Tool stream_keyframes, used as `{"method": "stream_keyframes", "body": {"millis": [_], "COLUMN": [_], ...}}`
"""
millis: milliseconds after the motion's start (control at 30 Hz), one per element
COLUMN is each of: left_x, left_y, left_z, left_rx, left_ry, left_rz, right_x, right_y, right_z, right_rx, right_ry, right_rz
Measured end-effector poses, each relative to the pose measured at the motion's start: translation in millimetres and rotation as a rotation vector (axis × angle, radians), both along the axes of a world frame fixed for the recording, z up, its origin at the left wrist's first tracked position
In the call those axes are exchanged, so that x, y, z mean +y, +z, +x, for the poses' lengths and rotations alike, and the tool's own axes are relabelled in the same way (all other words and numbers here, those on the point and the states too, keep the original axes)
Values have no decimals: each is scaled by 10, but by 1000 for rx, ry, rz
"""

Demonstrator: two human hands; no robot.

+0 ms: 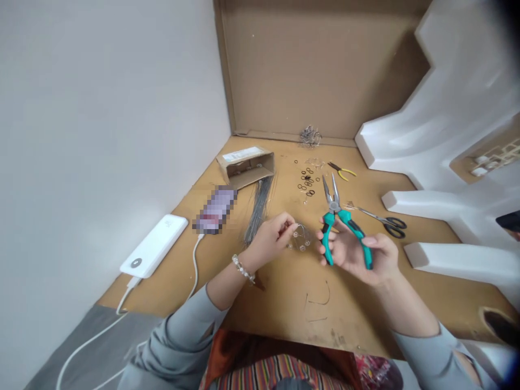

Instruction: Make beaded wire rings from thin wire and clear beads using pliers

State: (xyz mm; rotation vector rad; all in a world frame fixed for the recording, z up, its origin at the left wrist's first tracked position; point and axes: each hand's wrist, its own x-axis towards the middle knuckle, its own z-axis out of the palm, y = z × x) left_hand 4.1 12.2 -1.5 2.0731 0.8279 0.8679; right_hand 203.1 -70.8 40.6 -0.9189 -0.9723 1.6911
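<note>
My left hand (273,238) is closed in a pinch on a thin wire loop strung with clear round beads (302,248), just above the tabletop. A bracelet (242,269) circles that wrist. In my right hand (379,259) are needle-nose pliers (334,207) with teal and black handles. Their jaws point away from me and stand apart, with nothing between them. The fingers wrap one handle while the thumb rests on the other. Left of my left hand lies a bundle of straight grey wires (259,208). Bent wire pieces (318,309) lie nearer to me.
Dark rings (307,181) lie mid-table, with a tangled wire heap (310,136) behind. Yellow-handled pliers (343,170) and scissors (390,222) lie to the right, by white foam (422,205). An open cardboard box (247,168), a phone (215,210) and a cabled power bank (155,246) are left.
</note>
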Motion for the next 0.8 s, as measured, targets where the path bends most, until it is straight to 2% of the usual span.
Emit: {"method": "stream_keyframes", "body": {"millis": [67, 167, 200, 267, 400, 600, 800], "left_x": [6, 6, 5, 5, 12, 13, 35], "left_y": [-14, -43, -52, -65, -74, -81, -76], "left_z": [-1, 2, 3, 6, 11, 17, 13], "left_rx": [-15, -54, -67, -76, -67, -93, -150], "left_ry": [3, -39, -53, -64, -20, -26, -33], "left_rz": [-16, -84, -105, -132, -142, -208, -271], "right_x": [44, 124, 153, 206, 274, 296, 298], "right_y": [-4, -14, -23, -55, -171, -328, -364], "right_z": [13, 12, -5, -53, -130, -99, -44], "right_rx": [-127, -527, -638, -745, -724, -788, -811], "right_ry": [-83, -304, -342, -326, -222, -192, -178], "right_rz": [35, 109, 131, 168, 194, 200, 204]}}
